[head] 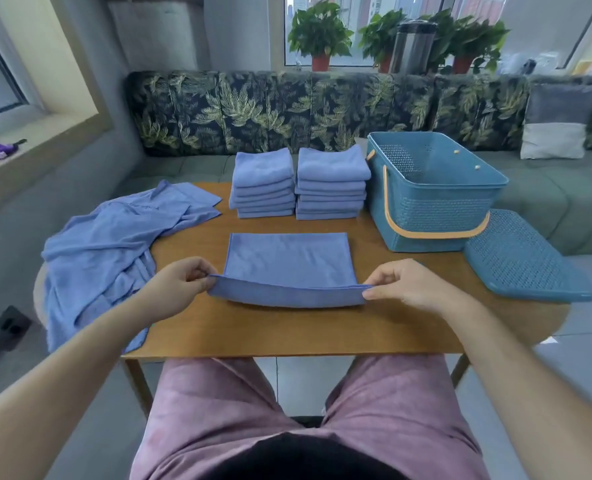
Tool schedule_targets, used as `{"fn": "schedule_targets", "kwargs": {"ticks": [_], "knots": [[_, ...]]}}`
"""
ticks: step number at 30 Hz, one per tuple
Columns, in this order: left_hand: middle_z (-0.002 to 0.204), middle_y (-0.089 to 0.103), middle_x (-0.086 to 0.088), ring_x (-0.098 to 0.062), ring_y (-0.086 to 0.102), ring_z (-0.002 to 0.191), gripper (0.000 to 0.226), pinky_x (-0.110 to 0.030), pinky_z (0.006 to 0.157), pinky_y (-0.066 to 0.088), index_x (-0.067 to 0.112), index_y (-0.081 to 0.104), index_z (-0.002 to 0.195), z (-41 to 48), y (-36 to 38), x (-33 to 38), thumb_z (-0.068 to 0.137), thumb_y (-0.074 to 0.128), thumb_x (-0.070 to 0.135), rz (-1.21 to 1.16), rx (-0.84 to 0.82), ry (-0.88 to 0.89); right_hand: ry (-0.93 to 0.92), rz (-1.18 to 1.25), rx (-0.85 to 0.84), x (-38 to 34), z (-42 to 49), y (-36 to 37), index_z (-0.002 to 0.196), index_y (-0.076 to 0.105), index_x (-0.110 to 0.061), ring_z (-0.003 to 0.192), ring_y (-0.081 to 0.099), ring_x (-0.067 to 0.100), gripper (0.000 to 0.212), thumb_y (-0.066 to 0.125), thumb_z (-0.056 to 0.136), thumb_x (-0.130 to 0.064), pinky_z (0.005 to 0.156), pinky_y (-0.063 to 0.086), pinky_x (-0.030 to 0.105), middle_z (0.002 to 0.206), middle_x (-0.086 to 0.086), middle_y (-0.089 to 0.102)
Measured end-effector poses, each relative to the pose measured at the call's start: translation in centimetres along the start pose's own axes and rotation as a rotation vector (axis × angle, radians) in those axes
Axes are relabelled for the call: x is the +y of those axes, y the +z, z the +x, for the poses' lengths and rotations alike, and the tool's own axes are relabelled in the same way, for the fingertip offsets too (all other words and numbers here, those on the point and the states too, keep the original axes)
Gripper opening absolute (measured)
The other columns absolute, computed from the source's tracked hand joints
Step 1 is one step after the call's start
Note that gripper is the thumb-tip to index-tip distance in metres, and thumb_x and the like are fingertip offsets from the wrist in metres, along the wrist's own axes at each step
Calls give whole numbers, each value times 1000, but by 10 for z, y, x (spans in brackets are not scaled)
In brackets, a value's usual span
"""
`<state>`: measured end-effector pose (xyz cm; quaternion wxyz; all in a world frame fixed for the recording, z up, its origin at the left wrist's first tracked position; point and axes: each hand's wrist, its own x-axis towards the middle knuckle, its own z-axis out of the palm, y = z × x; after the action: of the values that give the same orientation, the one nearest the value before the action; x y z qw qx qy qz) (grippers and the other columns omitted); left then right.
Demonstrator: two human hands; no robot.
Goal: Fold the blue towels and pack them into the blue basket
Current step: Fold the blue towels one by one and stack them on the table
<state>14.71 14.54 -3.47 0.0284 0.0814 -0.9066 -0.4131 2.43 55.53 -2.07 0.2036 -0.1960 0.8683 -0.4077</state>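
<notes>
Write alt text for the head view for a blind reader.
The left hand and right hand pinch the near corners of a blue towel on a wooden table, its near edge raised. Behind stand two stacks of folded towels, with an open blue basket and lid on the right, unfolded towels left.

Leaf-print sofa (pixel 287 109), potted plants (pixel 319 36) on sunlit windowsill, wooden table (pixel 287 327), tiled floor (pixel 298 382)

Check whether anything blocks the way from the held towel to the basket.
Nothing visible does. The blue perforated plastic basket stands open, its perforated blue lid lying beside it. Only bare wooden table separates it from the blue cloth towel.
</notes>
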Motion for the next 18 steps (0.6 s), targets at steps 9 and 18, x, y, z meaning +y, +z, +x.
{"fn": "schedule_targets", "kwargs": {"ticks": [9, 18], "knots": [[83, 70, -2, -6, 63, 68, 7, -26, 67, 53, 18, 72, 96, 15, 7, 3, 95, 65, 15, -143, 77, -54, -14, 71, 122, 9, 27, 1, 95, 75, -15, 66, 60, 14, 6, 75, 90, -19, 69, 49, 29, 81, 6, 75], [87, 69, -5, -21, 66, 82, 9, -38, 76, 56, 21, 68, 101, 106, 24, 1, 92, 68, 19, -194, 220, -168, 43, -48, 343, 16, 124, 3, 92, 73, -25, 82, 66, 9, 2, 70, 91, -25, 69, 46, 26, 90, -4, 72]]}}
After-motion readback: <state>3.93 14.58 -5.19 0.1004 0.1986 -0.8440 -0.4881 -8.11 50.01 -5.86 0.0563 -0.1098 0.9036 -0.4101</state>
